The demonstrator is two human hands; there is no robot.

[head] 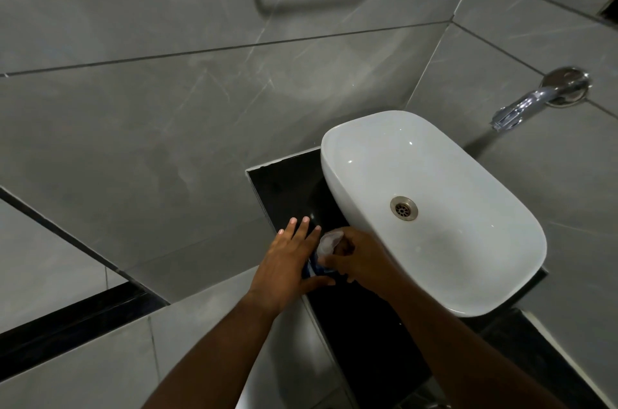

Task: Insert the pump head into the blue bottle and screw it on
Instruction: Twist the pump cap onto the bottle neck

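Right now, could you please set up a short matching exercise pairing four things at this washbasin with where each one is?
Things:
1. blue bottle
2. pump head
3. drain
4. tap

Places:
A. on the wall, right of the basin
B. in the basin's bottom
C. under the right hand
D. on the black counter, against the left hand

Pairs: 1-D, 2-C, 3-B, 4-A

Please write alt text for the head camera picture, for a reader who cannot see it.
Two bare hands work on a small blue bottle on a black counter beside a white oval basin: the left hand steadies it, the right hand grips its whitish pump head.
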